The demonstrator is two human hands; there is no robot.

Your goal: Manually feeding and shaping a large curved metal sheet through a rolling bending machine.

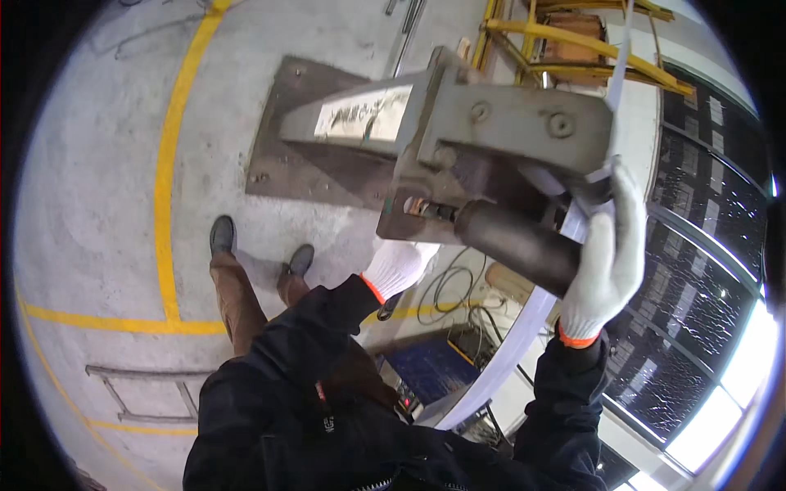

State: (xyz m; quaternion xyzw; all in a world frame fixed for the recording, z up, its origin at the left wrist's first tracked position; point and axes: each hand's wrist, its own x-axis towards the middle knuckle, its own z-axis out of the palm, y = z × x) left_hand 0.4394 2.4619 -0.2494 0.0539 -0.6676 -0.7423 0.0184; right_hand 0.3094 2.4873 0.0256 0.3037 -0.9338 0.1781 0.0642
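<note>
A grey metal machine head point(524, 123) on a pedestal fills the upper middle, with a dark roller point(516, 245) sticking out toward the right. A wide light grey belt point(512, 348) runs from the top right, behind the roller, down to the lower middle. My right hand point(606, 270), in a white knit glove with an orange cuff, is beside the roller's end. Its fingers point up and close on the belt's edge at the machine's corner. My left hand point(397, 266), gloved alike, is under the machine head's lower edge; its fingers are hidden there.
The pedestal's base plate point(278, 155) is bolted to the concrete floor. A blue box point(430, 364) and loose black cables point(458, 286) lie below the roller. Yellow metal framing point(573, 41) stands at the top right, dark windows point(688, 204) at the right. Yellow lines point(168, 180) cross the floor.
</note>
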